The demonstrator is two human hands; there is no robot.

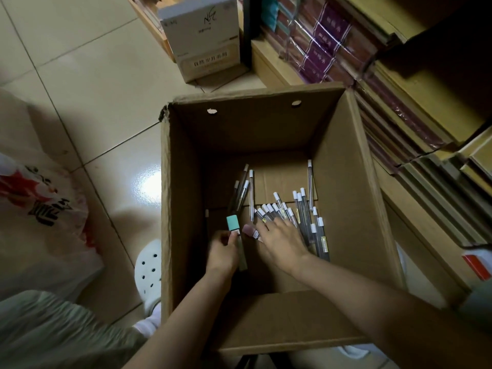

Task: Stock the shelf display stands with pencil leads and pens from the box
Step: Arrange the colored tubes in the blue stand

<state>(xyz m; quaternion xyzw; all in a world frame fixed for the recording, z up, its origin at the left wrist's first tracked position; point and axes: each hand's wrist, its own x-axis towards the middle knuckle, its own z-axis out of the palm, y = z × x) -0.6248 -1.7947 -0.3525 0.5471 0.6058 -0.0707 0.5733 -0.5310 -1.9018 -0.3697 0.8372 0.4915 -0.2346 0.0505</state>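
An open cardboard box (183,198) stands on the floor in front of me. On its bottom lie several clear pens with white caps (303,209) and a few darker pens (241,190). Both my arms reach down into it. My left hand (222,251) grips a teal-capped pencil lead case (234,227) between thumb and fingers. My right hand (279,241) lies spread, fingers straight, on the pile of white-capped pens. A pink-capped lead case (250,231) lies just left of its fingers.
Shelves with stacked wrapped books and notebooks (327,41) run along the right. A white carton (205,35) stands on the tiled floor beyond the box. A printed plastic bag (40,203) lies at left, and my white shoe (147,270) is beside the box.
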